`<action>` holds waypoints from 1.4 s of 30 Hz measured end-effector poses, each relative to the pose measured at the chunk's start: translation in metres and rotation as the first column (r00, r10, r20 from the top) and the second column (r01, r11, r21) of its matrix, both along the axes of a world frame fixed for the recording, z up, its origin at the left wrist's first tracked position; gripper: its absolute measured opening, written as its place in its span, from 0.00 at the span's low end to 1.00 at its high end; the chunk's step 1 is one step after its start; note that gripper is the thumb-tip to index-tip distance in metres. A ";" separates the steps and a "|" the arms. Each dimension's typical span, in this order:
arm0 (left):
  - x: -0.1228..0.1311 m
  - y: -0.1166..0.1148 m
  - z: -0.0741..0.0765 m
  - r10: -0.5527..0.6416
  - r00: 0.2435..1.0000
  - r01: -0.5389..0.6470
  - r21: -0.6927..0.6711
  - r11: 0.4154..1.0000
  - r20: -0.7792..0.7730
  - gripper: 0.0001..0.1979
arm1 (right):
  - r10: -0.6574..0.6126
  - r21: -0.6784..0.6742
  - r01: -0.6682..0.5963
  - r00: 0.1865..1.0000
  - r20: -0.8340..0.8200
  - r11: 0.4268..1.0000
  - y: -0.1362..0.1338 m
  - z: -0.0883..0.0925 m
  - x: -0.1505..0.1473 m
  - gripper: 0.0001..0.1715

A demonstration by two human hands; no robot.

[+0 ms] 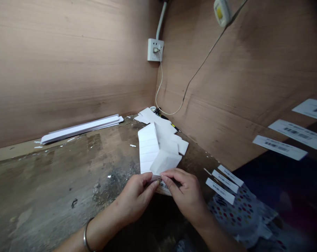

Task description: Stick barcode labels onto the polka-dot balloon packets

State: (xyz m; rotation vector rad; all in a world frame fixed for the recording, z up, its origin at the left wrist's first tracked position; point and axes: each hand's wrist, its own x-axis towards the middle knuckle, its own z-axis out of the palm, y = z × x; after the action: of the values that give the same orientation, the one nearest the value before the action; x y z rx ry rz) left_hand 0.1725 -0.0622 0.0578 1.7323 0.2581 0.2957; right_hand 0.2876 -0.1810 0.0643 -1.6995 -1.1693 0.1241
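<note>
Both thumbs and forefingers pinch a barcode label sheet (164,187) near the front edge of the table. My left hand (136,196) grips its left side, fingers closed, and my right hand (186,190) pinches its upper right part. Part of the printed sheet is hidden behind the fingers. Just beyond the fingertips, a folded piece of white paper (166,160) rises, and a long strip of white backing paper (149,148) with crosswise lines leans to its left. Whether these join the held sheet I cannot tell.
White paper pieces (160,122) lie toward the corner, beside a yellow-and-black tool (175,128). Long white strips (82,129) are stacked along the left wall. Barcode labels (220,190) hang at the right, above a dotted plastic bag (234,213). A cord (190,82) runs from a wall socket (155,50).
</note>
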 end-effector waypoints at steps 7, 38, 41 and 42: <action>0.000 0.003 -0.006 -0.024 0.996 0.023 -0.007 1.000 -0.086 0.15 | -0.321 0.232 0.477 0.811 -0.490 0.848 -0.012 -0.010 0.035 0.13; 0.010 -0.003 0.006 0.005 1.000 -0.002 -0.090 0.996 0.027 0.12 | -0.090 0.093 0.169 0.830 -0.551 0.981 -0.015 -0.002 0.007 0.32; 0.004 0.004 0.009 -0.001 0.999 -0.002 0.069 0.998 0.034 0.07 | -0.059 0.152 0.198 0.774 -0.630 0.968 0.002 -0.012 0.014 0.23; 0.003 0.007 0.009 0.022 0.998 -0.027 0.095 0.995 0.052 0.07 | -0.083 0.124 0.193 0.800 -0.594 0.973 0.003 -0.012 0.018 0.21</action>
State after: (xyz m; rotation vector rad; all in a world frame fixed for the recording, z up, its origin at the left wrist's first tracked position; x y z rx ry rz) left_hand 0.1751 -0.0554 0.0672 1.8144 0.2309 0.3752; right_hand 0.3055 -0.1783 0.0523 -1.4281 -0.5665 0.4127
